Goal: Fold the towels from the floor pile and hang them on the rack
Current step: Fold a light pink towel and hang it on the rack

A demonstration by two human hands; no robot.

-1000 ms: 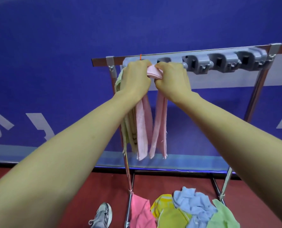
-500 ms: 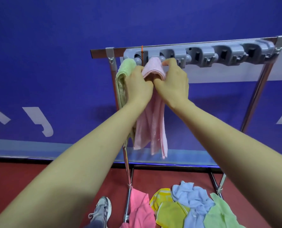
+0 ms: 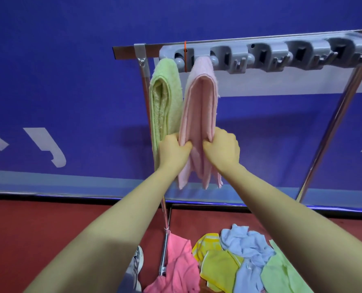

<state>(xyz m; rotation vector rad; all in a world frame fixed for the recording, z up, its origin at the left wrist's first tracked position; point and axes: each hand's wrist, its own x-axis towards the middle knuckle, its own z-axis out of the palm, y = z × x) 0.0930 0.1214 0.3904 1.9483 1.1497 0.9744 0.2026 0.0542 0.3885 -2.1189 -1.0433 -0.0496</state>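
Pinching the pink towel (image 3: 199,106) low down on both sides, the left hand (image 3: 173,153) has its fingers curled round the left folded edge and the right hand (image 3: 222,148) is curled round the right edge. Both are clamped on cloth, neither one slack.

The towel hangs from the grey clip holder (image 3: 266,58) on the rack's top bar, its top end tucked into the second slot from the left. Its long axis runs straight up and down: folded top at the clip, loose ends pointing at the floor. The open side of the fold faces the person, and the layers splay apart unevenly below the hands.

From where I stand, the worry is the pull. Only that slot seems to hold the towel, so a firm downward tug to straighten it could drag the top out and drop the whole thing. Pulling harder on one side would likely skew it, or slide the layers out of their fold — they already end at different heights.

The left hand sits right against the green towel (image 3: 165,98) in the neighbouring slot, just beside the pink one. A careless sweep there could catch that towel and shift it too.

Below, the floor pile (image 3: 239,261) lies by the rack's legs, with pink, yellow, blue and green cloths not yet folded.
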